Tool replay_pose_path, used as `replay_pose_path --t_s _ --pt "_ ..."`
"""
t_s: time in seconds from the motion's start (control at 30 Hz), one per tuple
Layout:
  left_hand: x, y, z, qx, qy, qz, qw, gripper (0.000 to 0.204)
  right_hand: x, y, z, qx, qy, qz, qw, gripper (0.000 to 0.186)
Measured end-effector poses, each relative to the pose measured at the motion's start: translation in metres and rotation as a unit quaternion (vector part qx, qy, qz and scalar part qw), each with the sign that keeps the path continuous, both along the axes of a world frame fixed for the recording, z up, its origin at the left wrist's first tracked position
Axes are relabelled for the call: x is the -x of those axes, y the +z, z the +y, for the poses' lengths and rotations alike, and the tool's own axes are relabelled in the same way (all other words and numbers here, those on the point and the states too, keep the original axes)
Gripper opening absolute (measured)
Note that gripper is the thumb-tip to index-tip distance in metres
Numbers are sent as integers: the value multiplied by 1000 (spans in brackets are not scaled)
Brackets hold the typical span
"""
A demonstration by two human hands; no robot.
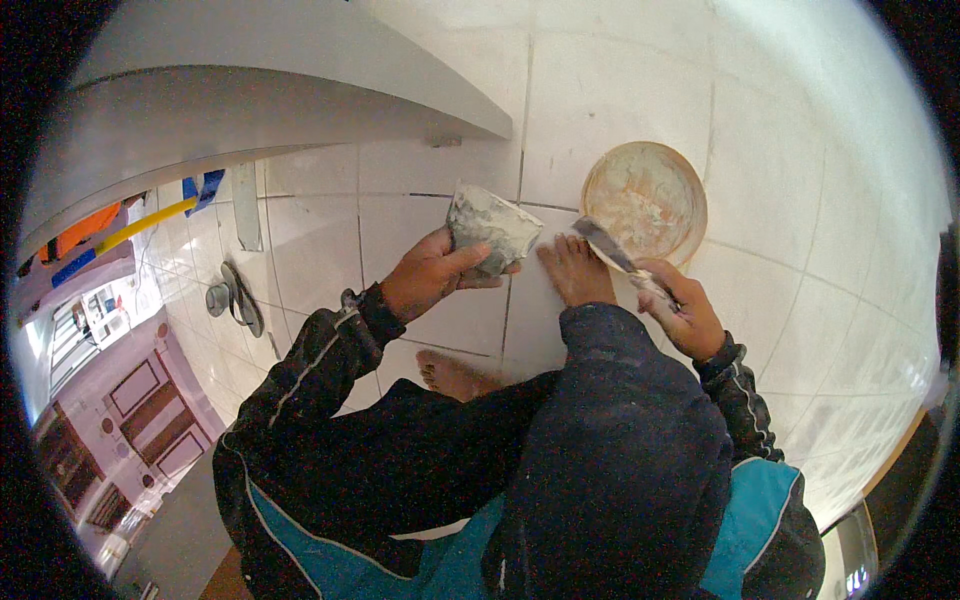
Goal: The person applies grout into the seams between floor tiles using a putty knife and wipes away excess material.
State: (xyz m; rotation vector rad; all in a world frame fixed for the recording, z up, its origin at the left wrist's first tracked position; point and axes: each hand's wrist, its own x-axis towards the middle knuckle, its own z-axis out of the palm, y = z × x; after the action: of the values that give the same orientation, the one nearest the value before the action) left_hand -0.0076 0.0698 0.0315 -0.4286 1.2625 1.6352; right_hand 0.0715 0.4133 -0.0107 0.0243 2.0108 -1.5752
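In my left hand (432, 272) is a grey piece smeared with whitish paste (485, 225), tapering in outline. I cannot make out whether it is a small tub or a broad blade. My fingers wrap its lower edge, with the thumb across its face. My right hand (688, 308) grips the handle of a putty knife (603, 240), whose dirty blade points up and left. That blade lies near the rim of a round shallow pan (699, 215) with dried whitish residue inside. My bare foot (578, 270) stands on the floor between the hands.
A grey panel with a pointed corner (440, 95) overhangs the upper left. White tiles (770, 210) cover the floor. A dark flip-flop (243, 300) lies at left, near a yellow-handled tool with blue ends (150, 225). My other foot (455, 378) is below my left hand.
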Motion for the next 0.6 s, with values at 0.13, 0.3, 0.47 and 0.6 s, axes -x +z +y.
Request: replay_pose_path --t_s 0.13,0.3,0.47,0.6 --pt "1 -4 5 31 -18 54 998 42 11 8 -10 -38 49 189 980 44" --pt "-2 7 13 35 -9 89 995 44 9 24 -11 -112 59 216 968 49" --pt "1 3 25 26 -42 135 990 44 8 14 -13 -119 53 260 957 47" --pt "0 0 26 22 -54 157 986 43 3 13 -13 -127 49 266 954 46"
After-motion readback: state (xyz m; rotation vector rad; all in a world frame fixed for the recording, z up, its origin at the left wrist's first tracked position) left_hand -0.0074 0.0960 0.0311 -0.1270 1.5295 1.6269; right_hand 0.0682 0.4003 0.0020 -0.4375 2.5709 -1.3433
